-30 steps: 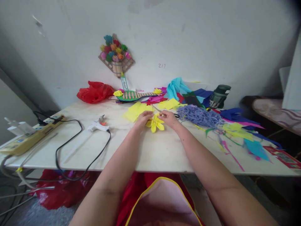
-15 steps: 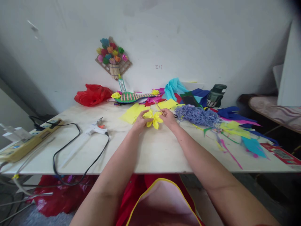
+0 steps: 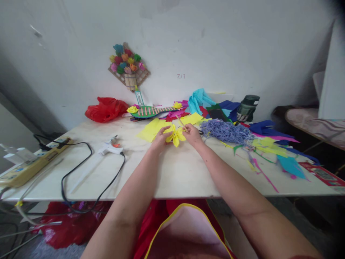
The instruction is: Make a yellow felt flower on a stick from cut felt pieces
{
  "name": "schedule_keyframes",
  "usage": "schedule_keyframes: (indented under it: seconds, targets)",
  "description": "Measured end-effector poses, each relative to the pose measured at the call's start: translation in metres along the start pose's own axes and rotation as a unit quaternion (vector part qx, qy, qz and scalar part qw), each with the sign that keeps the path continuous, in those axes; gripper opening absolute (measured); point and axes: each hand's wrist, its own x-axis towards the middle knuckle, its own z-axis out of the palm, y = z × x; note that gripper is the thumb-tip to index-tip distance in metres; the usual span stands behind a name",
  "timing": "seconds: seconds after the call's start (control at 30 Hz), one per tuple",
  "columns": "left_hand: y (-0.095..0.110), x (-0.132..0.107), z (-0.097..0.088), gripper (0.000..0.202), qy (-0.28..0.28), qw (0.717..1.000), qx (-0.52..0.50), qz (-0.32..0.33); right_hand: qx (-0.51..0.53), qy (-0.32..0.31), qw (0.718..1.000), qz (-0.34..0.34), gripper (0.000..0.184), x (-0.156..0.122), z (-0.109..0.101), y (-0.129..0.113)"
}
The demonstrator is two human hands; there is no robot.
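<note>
A yellow paper flower with several petals is held up between my two hands, just above the table. My left hand pinches its left side between thumb and fingers. In my right hand, closed at the flower's right side, a thin wooden stick points up and to the left. Flat behind the hands lie yellow paper sheets. The fingertips of my right hand are partly hidden by the petals.
A white glue gun with a black cord lies left, near a power strip. To the right are tangled purple string, coloured paper scraps and a dark bottle. A red plastic bag sits at the back.
The flower has turned and tilted slightly between my hands, its petals now looking narrower. Both hands stay nearly in place, and the view has shifted a little.
</note>
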Motion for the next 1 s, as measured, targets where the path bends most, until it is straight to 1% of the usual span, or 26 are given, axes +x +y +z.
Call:
schedule_keyframes:
  seconds: [0.1, 0.23, 0.3, 0.37, 0.5, 0.57, 0.67, 0.77, 0.87, 1.0]
  targets:
    - [-0.001, 0.001, -0.001, 0.059, -0.003, 1.0, 0.004, 0.006, -0.005, 0.003, 1.0, -0.007, 0.007, 0.0, 0.002, 0.002]
    - [0.0, 0.003, 0.0, 0.046, 0.011, 1.0, -0.026, 0.007, -0.004, 0.007, 1.0, -0.006, 0.008, 0.001, 0.003, 0.005]
    - [0.0, 0.003, 0.0, 0.043, 0.01, 0.999, -0.046, 0.008, -0.003, 0.011, 1.0, -0.003, 0.009, 0.002, 0.003, 0.005]
    - [0.0, 0.003, 0.0, 0.052, -0.006, 0.998, -0.055, 0.013, -0.008, 0.018, 1.0, 0.005, 0.01, 0.002, 0.002, 0.004]
    - [-0.003, 0.004, -0.002, 0.091, -0.037, 0.998, -0.032, 0.05, -0.024, 0.029, 0.999, 0.01, 0.01, 0.001, 0.002, 0.003]
    - [-0.005, 0.006, -0.003, 0.101, -0.041, 0.996, -0.013, 0.073, -0.029, 0.025, 0.999, 0.01, 0.009, 0.0, 0.003, 0.004]
    - [-0.008, 0.01, -0.006, 0.097, -0.045, 0.995, 0.021, 0.09, -0.04, 0.016, 0.999, 0.014, 0.005, 0.0, 0.001, 0.005]
    - [-0.009, 0.01, -0.007, 0.09, -0.04, 0.991, 0.065, 0.109, -0.051, 0.035, 0.998, -0.014, 0.009, 0.0, -0.003, 0.003]
    - [-0.007, 0.005, -0.004, 0.077, -0.034, 0.984, 0.113, 0.131, -0.072, 0.058, 0.995, -0.028, 0.01, 0.002, -0.008, 0.0]
    - [-0.004, -0.001, 0.001, 0.059, -0.041, 0.976, 0.153, 0.147, -0.082, 0.047, 0.995, -0.012, 0.009, 0.002, -0.009, -0.003]
